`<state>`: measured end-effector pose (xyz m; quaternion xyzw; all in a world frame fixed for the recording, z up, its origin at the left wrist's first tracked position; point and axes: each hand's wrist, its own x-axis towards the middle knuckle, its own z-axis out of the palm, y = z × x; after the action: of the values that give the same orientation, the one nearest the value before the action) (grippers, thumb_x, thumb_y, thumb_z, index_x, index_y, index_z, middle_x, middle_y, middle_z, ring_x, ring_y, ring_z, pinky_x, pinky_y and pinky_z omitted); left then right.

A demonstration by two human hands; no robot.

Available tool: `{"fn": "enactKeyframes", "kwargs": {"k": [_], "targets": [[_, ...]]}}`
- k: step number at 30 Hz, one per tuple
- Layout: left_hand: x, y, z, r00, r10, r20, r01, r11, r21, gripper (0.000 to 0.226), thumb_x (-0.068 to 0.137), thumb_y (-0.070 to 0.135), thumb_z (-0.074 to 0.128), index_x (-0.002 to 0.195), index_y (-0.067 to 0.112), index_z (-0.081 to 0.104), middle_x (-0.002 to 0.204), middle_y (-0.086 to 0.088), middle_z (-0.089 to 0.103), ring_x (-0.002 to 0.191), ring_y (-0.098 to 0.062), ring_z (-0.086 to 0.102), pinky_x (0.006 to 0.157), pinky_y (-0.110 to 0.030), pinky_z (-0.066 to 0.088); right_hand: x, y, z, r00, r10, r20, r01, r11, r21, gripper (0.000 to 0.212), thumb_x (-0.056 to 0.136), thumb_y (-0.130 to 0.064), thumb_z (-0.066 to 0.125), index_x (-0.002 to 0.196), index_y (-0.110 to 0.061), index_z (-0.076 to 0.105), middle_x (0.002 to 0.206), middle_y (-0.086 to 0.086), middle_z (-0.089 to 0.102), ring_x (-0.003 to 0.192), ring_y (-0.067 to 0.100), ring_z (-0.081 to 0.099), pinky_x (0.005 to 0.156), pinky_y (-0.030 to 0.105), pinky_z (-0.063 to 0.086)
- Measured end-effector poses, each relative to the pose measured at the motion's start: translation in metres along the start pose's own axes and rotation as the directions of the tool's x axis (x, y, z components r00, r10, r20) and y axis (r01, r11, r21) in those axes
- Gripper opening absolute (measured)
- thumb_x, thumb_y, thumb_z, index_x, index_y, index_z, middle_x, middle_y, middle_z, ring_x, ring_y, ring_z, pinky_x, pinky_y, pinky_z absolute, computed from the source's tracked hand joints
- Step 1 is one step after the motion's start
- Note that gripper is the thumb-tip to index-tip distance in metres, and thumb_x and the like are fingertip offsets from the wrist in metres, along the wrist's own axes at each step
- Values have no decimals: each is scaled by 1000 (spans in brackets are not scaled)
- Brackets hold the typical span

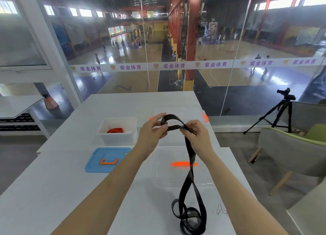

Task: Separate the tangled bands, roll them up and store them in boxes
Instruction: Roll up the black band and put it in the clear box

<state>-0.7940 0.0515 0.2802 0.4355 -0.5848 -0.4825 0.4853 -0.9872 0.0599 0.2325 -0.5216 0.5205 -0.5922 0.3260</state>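
Both hands, left and right, pinch the black band looped above the desk, its tail trailing near.

Was glass-walled room overlooking indoor sports hall: basketball courts, players, hoops beyond white desk.

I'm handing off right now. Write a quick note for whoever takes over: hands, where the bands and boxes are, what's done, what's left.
Left hand and right hand: both pinch the top loop of the black band; its lower end lies loosely coiled on the table.
Done: red band rolled in the white box, blue lid off, in front of it.
Left: roll the black band and store it, probably in the clear box behind the hands; its clear lid lies nearer.
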Motion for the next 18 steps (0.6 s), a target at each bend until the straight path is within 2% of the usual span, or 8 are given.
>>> {"fn": "enactKeyframes", "kwargs": {"k": [4,7,9,11,14,16,18], "targets": [[-4,-11,-4,999,51,13,-53,991,119,43,103,10,60,135,40,61,120,-3,70,108,-22,73,97,-40,61,1,6,1,999,32,20,-31,999,-29,14,92,-5,76,91,-16,68,90,9,76,89,27,73,81,34,56],[-7,-18,-12,993,117,33,-122,957,264,51,103,6,58,133,47,57,124,5,68,113,-17,69,101,-38,58,-3,8,-2,996,36,77,-30,997,-76,13,92,-6,77,91,-18,73,92,4,76,90,24,71,84,34,57],[-8,-22,-19,988,148,49,-155,901,404,49,103,6,59,135,43,57,127,10,64,118,-16,64,105,-33,52,-6,8,-4,991,37,126,-22,993,-115,16,89,-5,80,90,-20,75,94,0,77,90,20,72,84,32,59],[-9,-30,-25,983,173,58,-178,841,511,47,103,9,60,142,36,58,135,7,58,126,-14,57,109,-31,47,-8,9,-6,987,21,162,4,988,-152,22,86,-3,83,87,-24,75,97,-3,77,91,17,74,85,29,61],[-8,-40,-30,958,239,159,-285,725,626,43,103,17,62,143,34,62,144,6,55,135,-11,50,114,-28,39,-10,9,-6,980,0,198,38,981,-190,29,82,-2,87,83,-28,73,98,-4,77,88,10,73,84,23,58],[-7,-43,-28,953,209,217,-301,713,633,34,102,21,65,134,32,69,139,9,61,130,-11,54,112,-31,43,-12,9,-5,977,23,213,15,984,-178,27,80,-3,89,83,-25,74,96,-4,76,83,5,71,80,18,56],[-8,-45,-26,959,147,243,-267,755,599,28,101,22,66,127,30,74,128,11,68,120,-9,61,108,-35,47,-14,8,-6,969,60,238,-23,988,-154,24,79,-5,90,85,-22,74,96,-3,77,81,4,71,78,16,55]]}}
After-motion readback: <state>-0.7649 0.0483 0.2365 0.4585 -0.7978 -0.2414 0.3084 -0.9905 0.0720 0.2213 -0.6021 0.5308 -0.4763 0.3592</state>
